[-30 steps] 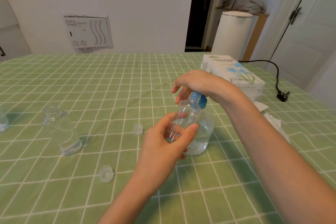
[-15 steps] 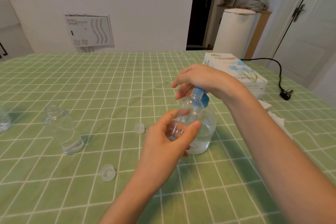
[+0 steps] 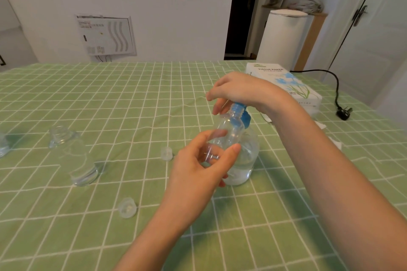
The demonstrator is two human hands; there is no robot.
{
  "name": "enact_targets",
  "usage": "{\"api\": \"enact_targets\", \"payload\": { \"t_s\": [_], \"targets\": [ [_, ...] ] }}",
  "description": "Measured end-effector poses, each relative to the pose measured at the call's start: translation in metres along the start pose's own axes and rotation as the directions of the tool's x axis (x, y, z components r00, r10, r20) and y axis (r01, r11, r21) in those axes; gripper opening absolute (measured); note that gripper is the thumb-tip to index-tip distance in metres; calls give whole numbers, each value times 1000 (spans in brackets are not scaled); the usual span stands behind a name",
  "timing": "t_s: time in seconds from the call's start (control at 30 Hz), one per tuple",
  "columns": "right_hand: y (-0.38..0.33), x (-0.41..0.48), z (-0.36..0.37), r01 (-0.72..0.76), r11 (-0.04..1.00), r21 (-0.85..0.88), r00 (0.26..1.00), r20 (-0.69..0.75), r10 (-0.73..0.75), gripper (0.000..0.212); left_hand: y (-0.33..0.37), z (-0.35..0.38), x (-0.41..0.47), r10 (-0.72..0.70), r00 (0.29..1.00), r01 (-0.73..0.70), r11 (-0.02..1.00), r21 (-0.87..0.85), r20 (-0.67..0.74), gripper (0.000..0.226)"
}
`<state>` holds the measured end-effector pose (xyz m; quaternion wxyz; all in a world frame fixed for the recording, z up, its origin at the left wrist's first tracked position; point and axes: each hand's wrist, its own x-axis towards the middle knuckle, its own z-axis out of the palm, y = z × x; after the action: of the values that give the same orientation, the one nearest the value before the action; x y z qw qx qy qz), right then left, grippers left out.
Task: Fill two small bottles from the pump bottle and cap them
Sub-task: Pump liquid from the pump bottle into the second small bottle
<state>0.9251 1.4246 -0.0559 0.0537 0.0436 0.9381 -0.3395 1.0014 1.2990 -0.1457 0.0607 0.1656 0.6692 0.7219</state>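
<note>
My left hand (image 3: pixel 198 169) grips a small clear bottle (image 3: pixel 230 132), holding its open mouth up against the blue nozzle of the pump bottle (image 3: pixel 244 160). The pump bottle is clear, partly filled, and stands on the table. My right hand (image 3: pixel 240 90) rests on top of its blue pump head (image 3: pixel 241 112), fingers bent down over it. A second small clear bottle (image 3: pixel 74 156), uncapped, stands at the left. Two clear caps lie on the cloth, one (image 3: pixel 166 153) near the middle and one (image 3: pixel 127 207) nearer me.
The table has a green checked cloth (image 3: pixel 110 105). A tissue paper box (image 3: pixel 284 83) lies at the back right, with a black cable and plug (image 3: pixel 342 112) beyond it and crumpled tissue (image 3: pixel 334 141) beside my right forearm. Part of another clear object (image 3: pixel 3 145) shows at the left edge.
Both hands and the bottles stay nearly in place. The small bottle stays pressed up to the nozzle; the pump head shows slightly more below my right palm.
</note>
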Motion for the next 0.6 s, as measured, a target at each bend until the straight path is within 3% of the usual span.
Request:
{"api": "enact_targets", "payload": {
  "t_s": [0.6],
  "targets": [
    [12,1,7,-1,989,147,998,58,-7,24,-4,-2,-1,5,1000,-5,1000,24,-2,49]
  ]
}}
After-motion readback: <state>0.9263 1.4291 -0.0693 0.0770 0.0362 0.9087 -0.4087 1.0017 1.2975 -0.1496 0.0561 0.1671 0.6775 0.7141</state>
